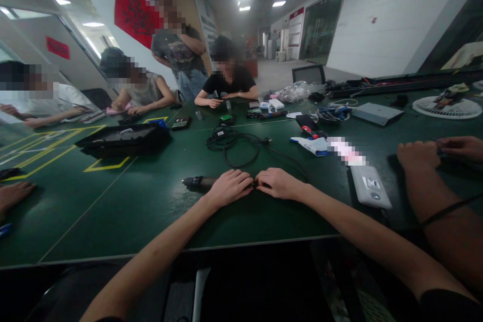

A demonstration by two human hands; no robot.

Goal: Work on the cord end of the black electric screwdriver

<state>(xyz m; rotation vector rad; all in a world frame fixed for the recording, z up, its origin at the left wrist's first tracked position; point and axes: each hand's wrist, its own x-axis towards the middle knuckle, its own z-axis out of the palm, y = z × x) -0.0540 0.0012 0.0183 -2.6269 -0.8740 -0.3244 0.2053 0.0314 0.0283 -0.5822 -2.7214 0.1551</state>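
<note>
In front of me, an electric screwdriver [202,182] lies sideways just above the green table, its silver tip pointing left. My left hand [232,186] is closed round its rear part, hiding much of the body. My right hand [277,182] meets the left fingertips at the tool's back end and pinches a small dark part there, mostly covered by the fingers. A black power cord [241,148] lies looped beyond my hands, with its adapter and a plug. One strand of it runs down behind my right wrist.
A black tray [124,140] stands to the left. On the right are a white box-shaped device [370,185], a blue-and-white packet [309,145], a grey tablet [379,113] and a round white fan part [447,105]. Co-workers' hands [418,155] rest close by; several people are across the table.
</note>
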